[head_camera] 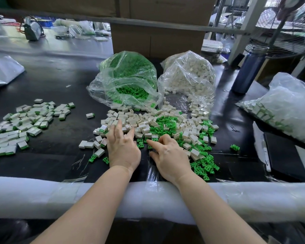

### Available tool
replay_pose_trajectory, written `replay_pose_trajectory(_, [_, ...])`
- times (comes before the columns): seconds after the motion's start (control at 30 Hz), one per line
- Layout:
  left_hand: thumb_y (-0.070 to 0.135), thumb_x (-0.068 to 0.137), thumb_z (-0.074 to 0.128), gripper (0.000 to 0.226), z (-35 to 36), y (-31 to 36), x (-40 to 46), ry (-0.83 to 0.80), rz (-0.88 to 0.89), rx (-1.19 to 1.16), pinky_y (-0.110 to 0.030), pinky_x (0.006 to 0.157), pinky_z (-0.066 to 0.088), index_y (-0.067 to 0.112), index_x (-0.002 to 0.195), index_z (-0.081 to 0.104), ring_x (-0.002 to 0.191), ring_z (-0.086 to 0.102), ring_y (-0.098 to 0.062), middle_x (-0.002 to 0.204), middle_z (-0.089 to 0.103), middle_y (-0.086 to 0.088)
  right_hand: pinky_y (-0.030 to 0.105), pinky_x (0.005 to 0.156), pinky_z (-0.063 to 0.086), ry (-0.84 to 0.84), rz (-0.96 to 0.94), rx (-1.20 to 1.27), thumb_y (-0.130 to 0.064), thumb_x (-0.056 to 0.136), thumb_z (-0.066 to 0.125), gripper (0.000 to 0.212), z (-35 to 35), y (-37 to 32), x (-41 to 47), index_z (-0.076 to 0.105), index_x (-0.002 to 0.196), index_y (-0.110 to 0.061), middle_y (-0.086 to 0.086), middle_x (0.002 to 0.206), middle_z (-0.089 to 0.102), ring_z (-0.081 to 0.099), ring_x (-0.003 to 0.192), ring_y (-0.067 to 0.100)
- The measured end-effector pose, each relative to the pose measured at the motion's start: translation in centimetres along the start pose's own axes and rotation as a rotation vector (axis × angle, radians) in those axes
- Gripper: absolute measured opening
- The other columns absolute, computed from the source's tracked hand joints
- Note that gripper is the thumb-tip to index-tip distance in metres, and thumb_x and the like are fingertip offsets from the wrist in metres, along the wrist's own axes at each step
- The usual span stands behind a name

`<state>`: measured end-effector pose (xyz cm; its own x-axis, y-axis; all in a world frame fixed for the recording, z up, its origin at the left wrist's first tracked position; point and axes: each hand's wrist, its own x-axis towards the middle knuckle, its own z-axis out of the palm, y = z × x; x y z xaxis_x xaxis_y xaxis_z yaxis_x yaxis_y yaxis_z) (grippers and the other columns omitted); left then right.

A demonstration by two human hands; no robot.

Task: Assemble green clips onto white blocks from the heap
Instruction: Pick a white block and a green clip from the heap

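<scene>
Both your hands are reaching into the mixed heap [158,127] on the black table [56,81].

Your left hand [122,147] is spreading straight fingers over white blocks [141,124], gripping nothing; your right hand [169,154] is pointing its forefinger at green clips [202,166], its other fingers curling loosely, empty. Finished pieces [23,125] are lying well to the left.

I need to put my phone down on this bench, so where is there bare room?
Bare black table lies behind the finished pile, left of the green clip bag. Another bare strip runs along the white padded edge at the near left. The middle is crowded: the mixed heap surrounds both hands, left hand and right hand.
</scene>
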<state>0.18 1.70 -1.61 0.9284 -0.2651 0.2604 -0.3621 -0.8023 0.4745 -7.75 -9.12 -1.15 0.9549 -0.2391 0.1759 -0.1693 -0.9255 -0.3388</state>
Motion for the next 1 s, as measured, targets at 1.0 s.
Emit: replay_pose_trajectory(1.0, [0.004, 0.088, 0.058, 0.017, -0.8, 0.5, -0.5, 0.123, 0.101, -0.539, -0.018, 0.078, 0.048, 0.016, 0.099, 0.064, 0.086, 0.061, -0.015, 0.091, 0.066, -0.001, 0.017, 0.070, 0.042, 0.285, 0.078, 0.412, -0.017, 0.090, 0.060, 0.013, -1.0, 0.1, -0.7, 0.070, 0.095, -0.010, 0.000, 0.085, 0.069, 0.055, 0.072, 0.010])
